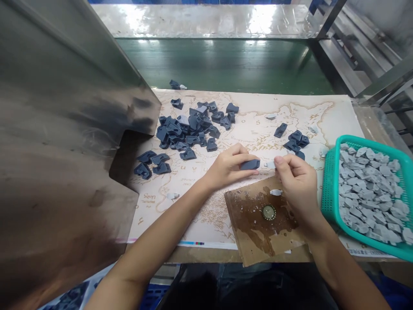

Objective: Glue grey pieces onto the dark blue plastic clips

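Observation:
My left hand (230,167) is closed on a dark blue-grey plastic part (250,164), held between thumb and fingers above the paper. Just to its right, my right hand (295,178) pinches a small light grey plastic piece (269,164) whose free end points at the dark part. A narrow gap shows between the two. Below them lies a brown cardboard sheet (251,232) with wet stains, carrying a round cap-like disc (269,212) and another light grey piece (275,192).
A heap of dark parts (193,125) lies left of centre, with a smaller cluster (297,141) on the right. A green basket (331,185) of light grey pieces stands at the right. A metal panel (64,142) rises at the left; a green belt (226,64) runs behind.

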Tool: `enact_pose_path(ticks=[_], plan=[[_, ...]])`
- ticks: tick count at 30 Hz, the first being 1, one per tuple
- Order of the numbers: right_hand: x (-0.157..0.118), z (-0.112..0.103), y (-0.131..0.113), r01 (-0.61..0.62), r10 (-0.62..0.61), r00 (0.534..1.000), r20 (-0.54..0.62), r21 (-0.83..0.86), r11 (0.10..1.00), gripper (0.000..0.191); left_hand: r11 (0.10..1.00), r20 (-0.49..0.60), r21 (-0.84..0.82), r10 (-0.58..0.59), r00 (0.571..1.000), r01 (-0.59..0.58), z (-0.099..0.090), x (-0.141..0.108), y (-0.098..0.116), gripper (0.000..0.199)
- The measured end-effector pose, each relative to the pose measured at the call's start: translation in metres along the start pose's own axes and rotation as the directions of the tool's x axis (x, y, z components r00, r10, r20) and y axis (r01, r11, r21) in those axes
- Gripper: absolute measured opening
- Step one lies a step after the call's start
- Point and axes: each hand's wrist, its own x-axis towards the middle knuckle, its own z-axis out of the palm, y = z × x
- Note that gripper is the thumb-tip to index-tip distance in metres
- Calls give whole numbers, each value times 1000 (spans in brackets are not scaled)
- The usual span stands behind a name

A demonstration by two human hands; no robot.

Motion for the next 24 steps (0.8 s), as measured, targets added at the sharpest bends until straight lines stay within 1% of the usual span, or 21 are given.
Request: enact_pose_path(ticks=[2, 3, 5, 6, 7, 8, 9, 10, 11, 12, 13, 15, 20, 24], plan=[[0, 1, 0, 24, -24, 1000, -6, 2, 1000, 33, 1000, 14, -5, -14, 1000, 14, -1, 1, 2, 34], [-1, 1, -1, 31, -30, 999, -8, 6, 1000, 30, 999, 26, -18, -40, 999, 41, -1, 2, 3, 35], [-1, 1, -1, 35, -35, 999, -9, 23, 999, 23, 988, 80, -68, -134, 988, 139, -3, 4, 7, 36], [-1, 1, -1, 35, -35, 999, -3, 36, 999, 19, 973, 135, -108, -189, 973, 204, -4, 4, 8, 37], [-1, 1, -2, 36, -36, 999, 2, 49, 998, 14, 947, 205, -157, -247, 947, 281, -5, 5, 10, 37], [-1, 1, -2, 40, -41, 999, 7, 60, 997, 9, 905, 284, -211, -303, 910, 368, -5, 5, 12, 39], [-1, 1, -2, 47, -48, 999, 12, 67, 997, 4, 849, 360, -265, -353, 864, 457, -5, 4, 13, 42], [-2, 1, -1, 55, -57, 998, 18, 69, 996, 4, 783, 418, -316, -392, 820, 535, -5, 4, 14, 45], [-3, 2, -1, 63, -65, 998, 26, 64, 996, 6, 717, 457, -358, -425, 782, 599, -5, 4, 14, 48], [-3, 2, -1, 72, -74, 997, 34, 52, 996, 8, 661, 477, -388, -452, 754, 642, -4, 4, 15, 49], [-4, 3, -2, 84, -85, 995, 43, 33, 996, 9, 626, 481, -408, -471, 739, 665, -4, 4, 15, 50], [-5, 3, -3, 116, -115, 991, 65, -19, 993, 8, 610, 467, -432, -478, 744, 664, -3, 4, 15, 50], [-6, 3, -6, 245, -226, 965, 130, -156, 957, 8, 638, 431, -454, -453, 780, 622, -3, 6, 15, 47], [-6, 3, -4, 315, -281, 945, 170, -228, 921, 7, 651, 428, -433, -461, 778, 624, -4, 6, 16, 46]])
